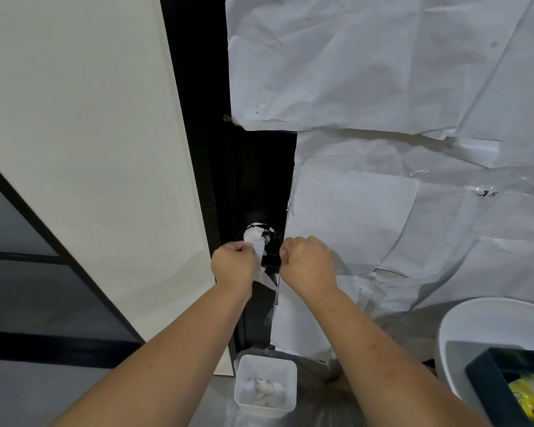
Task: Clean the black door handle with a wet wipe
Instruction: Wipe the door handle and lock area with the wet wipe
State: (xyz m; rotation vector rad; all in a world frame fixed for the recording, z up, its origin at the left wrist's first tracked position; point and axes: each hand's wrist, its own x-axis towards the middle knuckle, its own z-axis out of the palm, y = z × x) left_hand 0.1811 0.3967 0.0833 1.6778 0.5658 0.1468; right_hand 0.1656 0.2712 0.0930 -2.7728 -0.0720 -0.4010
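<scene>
White bin (265, 384) of used wipes below the hands; left hand (233, 266) and right hand (309, 262) each pinched shut on an end of the wet wipe (257, 238), looped around the black door handle (270, 255) between them; paper-covered door (383, 87) beyond

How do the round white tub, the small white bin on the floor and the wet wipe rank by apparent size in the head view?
1. Round white tub, though cut off by the frame and nearer the camera.
2. Small white bin.
3. Wet wipe, partly hidden in the left hand.
</scene>
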